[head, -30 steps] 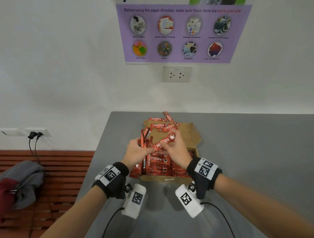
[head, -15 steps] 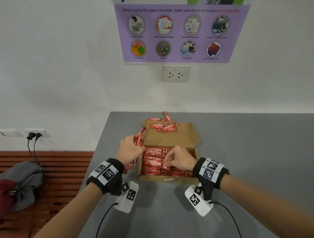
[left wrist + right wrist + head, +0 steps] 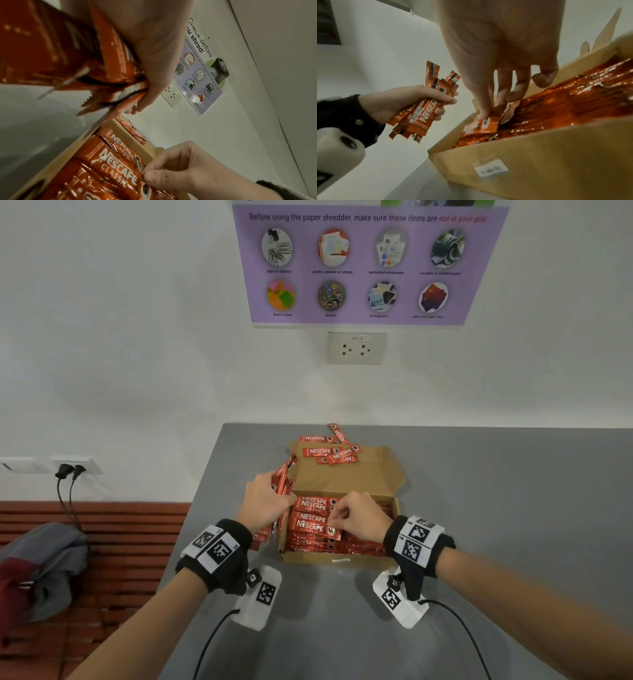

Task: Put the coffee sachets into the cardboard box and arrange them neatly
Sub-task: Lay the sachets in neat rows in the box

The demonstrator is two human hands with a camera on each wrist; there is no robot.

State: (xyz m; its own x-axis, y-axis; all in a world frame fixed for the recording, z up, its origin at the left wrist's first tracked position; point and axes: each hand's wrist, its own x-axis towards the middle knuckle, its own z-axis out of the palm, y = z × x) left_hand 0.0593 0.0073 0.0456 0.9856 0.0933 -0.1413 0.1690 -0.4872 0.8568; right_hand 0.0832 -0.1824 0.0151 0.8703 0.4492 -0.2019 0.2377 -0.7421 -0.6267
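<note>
Head view: cardboard box [image 3: 310, 556] is sitting open on the grey table [image 3: 496, 508]; my left hand [image 3: 262, 501] is gripping a bundle of sachets [image 3: 284, 474] just left of the box.

Left wrist view: my left fingers [image 3: 150, 86] are curling around that bundle.

Right wrist view: my right hand [image 3: 501, 56] is pinching a top sachet [image 3: 486, 124] inside the box.
</note>
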